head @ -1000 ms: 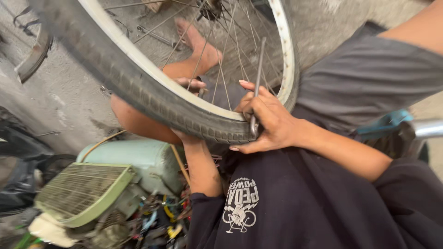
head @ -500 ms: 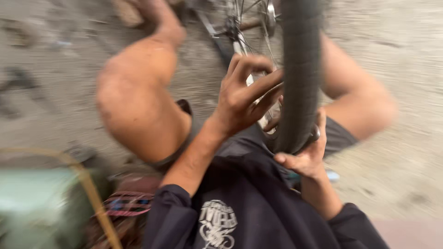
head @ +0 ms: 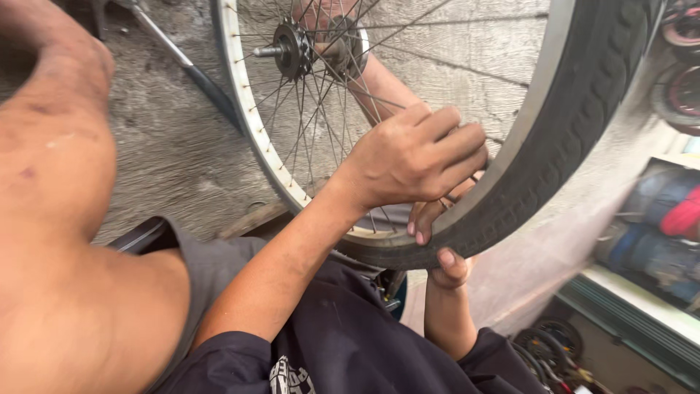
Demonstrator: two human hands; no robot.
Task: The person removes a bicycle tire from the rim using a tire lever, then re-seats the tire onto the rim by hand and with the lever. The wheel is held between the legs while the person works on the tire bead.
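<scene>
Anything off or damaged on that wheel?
Nothing clearly damaged. The tyre sits on the rim, and the spokes look straight. The left hand rests on the rim's inner side; the right hand grips the tyre from below.

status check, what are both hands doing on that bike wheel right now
Left hand curled over the rim, grip closed by the spokes. Right hand pinching the black tyre from below. Nothing blocking either hand.

Rough grey concrete floor [head: 168, 146], daylight, no walls visible. Right of floor: pale shelf [head: 642, 292] w/ blurred blue & red items; spare tyres [head: 682, 87] above it.
</scene>
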